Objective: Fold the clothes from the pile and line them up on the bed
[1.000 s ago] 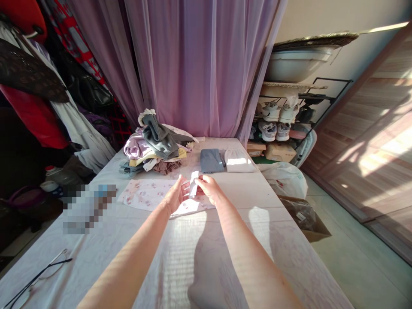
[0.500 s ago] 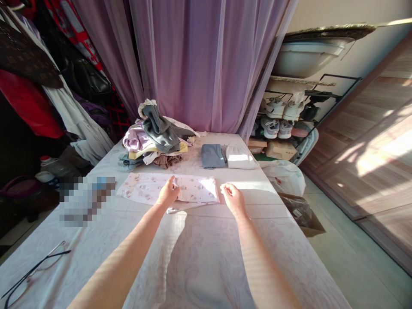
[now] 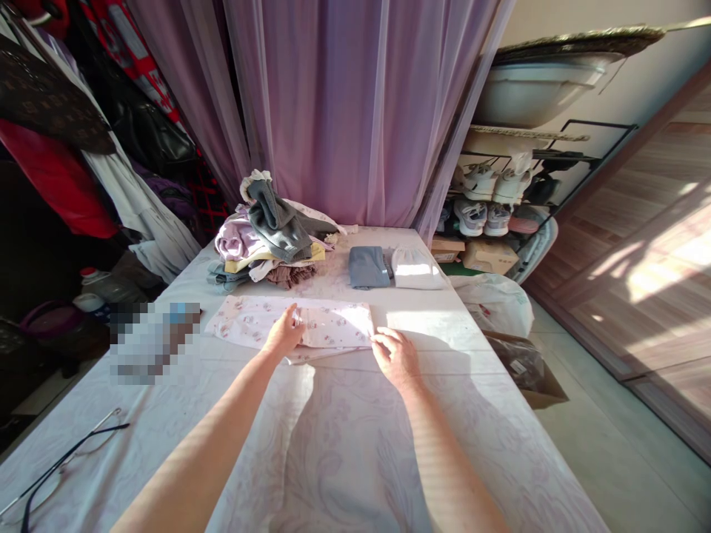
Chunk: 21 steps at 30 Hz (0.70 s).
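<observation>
A folded white-pink garment with small printed figures lies flat across the middle of the table. My left hand is closed at its centre, the fingers pinching a fold of the cloth. At the garment's right end, my right hand has its thumb and fingertips together on the edge. Part of a lower layer shows along the near side. Beyond it lie a folded grey-blue garment and a folded white garment, side by side.
A heap of crumpled clothes stands at the back left of the table. Glasses and a blurred-out object lie on the left. Purple curtains hang behind. A shoe rack stands at the right.
My right hand has come left and slightly down, from just off the garment's right end onto its edge. My left hand stays on the fold. The view has shifted slightly.
</observation>
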Tool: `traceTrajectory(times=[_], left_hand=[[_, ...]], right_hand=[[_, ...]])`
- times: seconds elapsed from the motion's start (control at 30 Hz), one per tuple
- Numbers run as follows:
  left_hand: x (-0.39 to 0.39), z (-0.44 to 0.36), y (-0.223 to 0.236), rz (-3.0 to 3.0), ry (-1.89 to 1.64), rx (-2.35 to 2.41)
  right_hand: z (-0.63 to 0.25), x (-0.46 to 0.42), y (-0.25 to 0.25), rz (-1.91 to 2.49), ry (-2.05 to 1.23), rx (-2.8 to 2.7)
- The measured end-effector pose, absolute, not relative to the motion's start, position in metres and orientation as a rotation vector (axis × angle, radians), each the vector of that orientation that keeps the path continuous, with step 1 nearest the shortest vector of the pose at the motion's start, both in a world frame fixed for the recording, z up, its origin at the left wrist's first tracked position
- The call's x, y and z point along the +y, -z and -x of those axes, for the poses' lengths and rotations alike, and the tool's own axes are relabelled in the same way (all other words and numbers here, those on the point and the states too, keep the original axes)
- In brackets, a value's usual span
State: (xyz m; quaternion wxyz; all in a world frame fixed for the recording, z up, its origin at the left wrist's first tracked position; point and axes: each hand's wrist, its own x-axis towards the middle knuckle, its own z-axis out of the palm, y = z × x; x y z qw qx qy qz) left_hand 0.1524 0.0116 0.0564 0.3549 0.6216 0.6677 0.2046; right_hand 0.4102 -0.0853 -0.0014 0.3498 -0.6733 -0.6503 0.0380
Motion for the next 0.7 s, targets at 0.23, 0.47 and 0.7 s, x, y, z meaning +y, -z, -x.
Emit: traceTrajectory(times=[0.23,0.47,0.7], left_hand=[[0.011,-0.150,-0.058,-1.610,-0.507,1.700],[0.013,-0.148,-0.052,-1.567,-0.532,1.689],[0.017,-0.145,-0.047,-1.537,-0.506,1.658]], right_hand=[[-0.404,-0.064,-0.015,1.721,-0.020,-1.788],[-0.374,-0.032,-0.040,1.978,-0.217,-2.080],[-0.369,-0.033,-0.027,2.117,-0.263,-2.175]])
